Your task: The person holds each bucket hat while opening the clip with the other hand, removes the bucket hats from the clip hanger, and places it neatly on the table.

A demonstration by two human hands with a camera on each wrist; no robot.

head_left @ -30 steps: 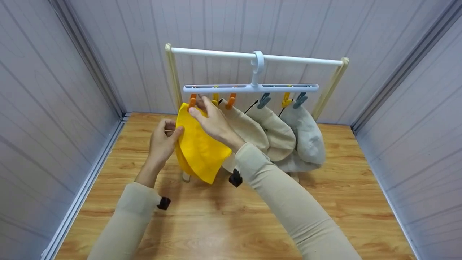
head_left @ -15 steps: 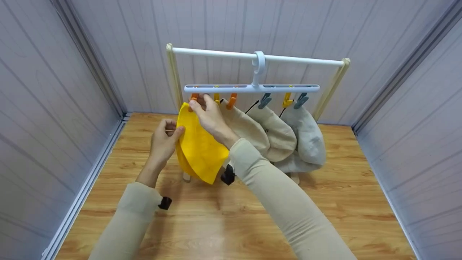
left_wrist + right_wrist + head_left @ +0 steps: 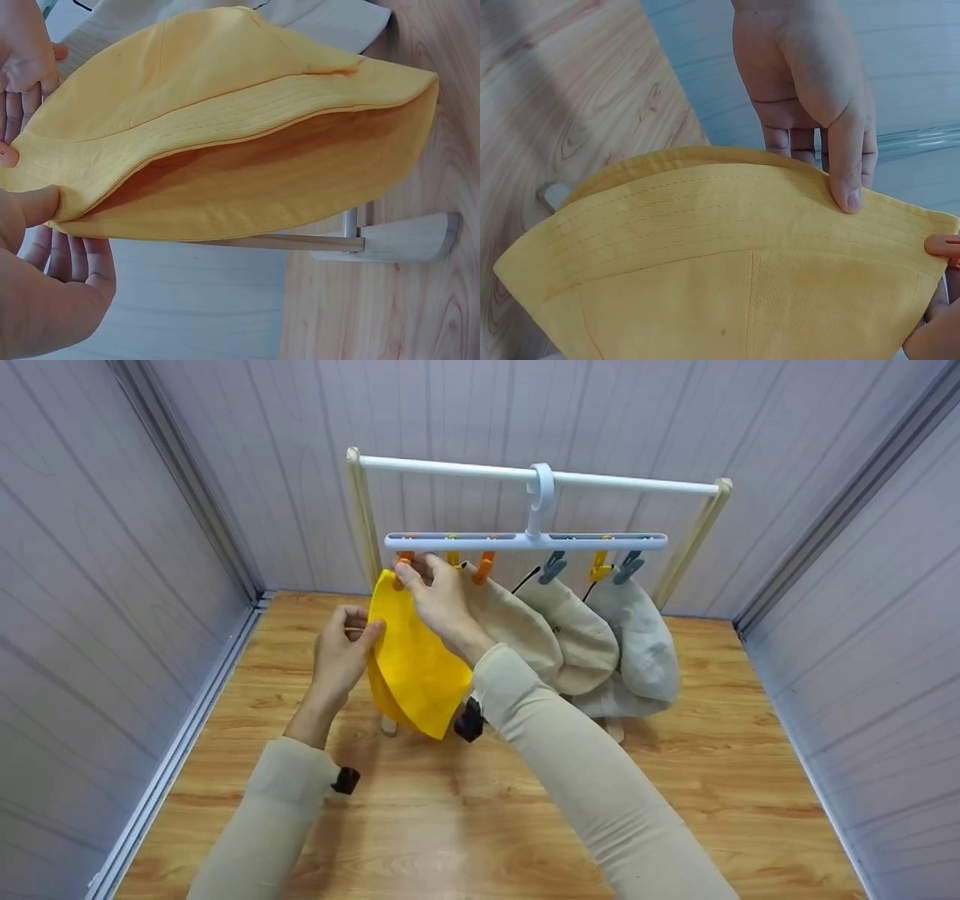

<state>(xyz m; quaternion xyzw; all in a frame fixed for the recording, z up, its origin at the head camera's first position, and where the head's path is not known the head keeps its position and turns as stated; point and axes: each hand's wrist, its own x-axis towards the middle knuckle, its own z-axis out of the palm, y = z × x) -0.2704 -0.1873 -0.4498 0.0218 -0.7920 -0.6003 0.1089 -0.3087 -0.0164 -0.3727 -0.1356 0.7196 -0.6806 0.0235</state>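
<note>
A yellow bucket hat (image 3: 420, 667) hangs folded at the left end of the white hanger (image 3: 465, 541). My left hand (image 3: 341, 652) pinches its brim along the left edge, thumb in front and fingers behind, as the left wrist view also shows. At the hat's top corner, my right hand (image 3: 446, 604) holds an orange clothespin (image 3: 406, 557) between thumb and fingers, partly covering it. In the right wrist view that orange clothespin (image 3: 943, 246) sits over the brim's corner. The left wrist view shows the brim gaping between its two layers.
The hanger hooks over a white rod (image 3: 630, 480) on a small wooden-legged rack. Several beige and grey hats (image 3: 585, 652) hang to the right from orange, yellow and grey clothespins. Panelled walls (image 3: 637, 412) enclose the wood-patterned floor (image 3: 450, 825) on three sides.
My right hand has shifted slightly left and up, its thumb now over the orange clothespin. My left hand has kept its pinch on the brim, and the hat has barely moved.
</note>
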